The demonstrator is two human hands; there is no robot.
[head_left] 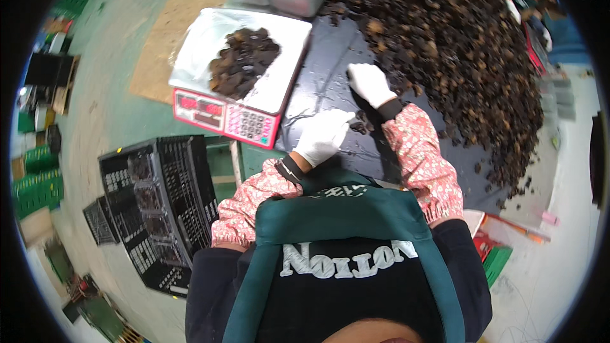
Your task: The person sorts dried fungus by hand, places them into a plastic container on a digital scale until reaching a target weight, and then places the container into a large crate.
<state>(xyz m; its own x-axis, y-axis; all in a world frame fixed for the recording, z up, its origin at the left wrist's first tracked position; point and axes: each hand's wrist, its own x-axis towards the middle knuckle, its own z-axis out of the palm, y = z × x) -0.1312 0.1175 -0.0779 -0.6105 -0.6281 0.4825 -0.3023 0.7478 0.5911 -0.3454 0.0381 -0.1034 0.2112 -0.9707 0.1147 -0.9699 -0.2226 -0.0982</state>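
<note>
Reaching to the heap's edge, the right hand rests on the black sheet, fingers together, raking pieces loose; the left hand curls over a few dark pieces, whether gripping I cannot tell; a scale just beside holds a bagged portion.

Dark dried pieces (a small clump) on black sheet.

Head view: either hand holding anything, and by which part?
Cannot tell. Left hand rests by a few dark pieces; right hand reaches into the pile.
</note>
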